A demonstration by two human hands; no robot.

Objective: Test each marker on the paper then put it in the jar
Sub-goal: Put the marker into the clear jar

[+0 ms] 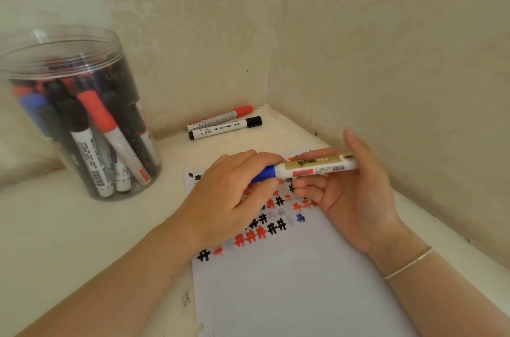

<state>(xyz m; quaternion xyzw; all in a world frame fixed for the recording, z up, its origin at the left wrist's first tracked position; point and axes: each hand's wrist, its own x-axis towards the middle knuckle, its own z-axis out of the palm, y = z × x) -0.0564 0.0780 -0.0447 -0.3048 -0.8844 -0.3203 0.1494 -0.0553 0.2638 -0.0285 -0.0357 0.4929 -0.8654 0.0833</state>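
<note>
Blue marker (pixel 306 169) held level between both hands, mid-frame, above the paper (pixel 289 281).

Your left hand (pixel 229 193) is wrapped round the blue cap (pixel 266 173), your right hand (pixel 353 190) pinches the white barrel, and whether that cap is going on or coming off I can't tell. Watch it: a bare tip this near your fingers will ink them, and a cap pushed on crooked may not seat, so it could dry out in the jar (pixel 74 113) at upper left. That jar looks crammed with markers already; force another in and you could tip it. The red marker (pixel 220 117) and black marker (pixel 225 128) lie by the wall at upper centre, apparently not yet tested.
</note>
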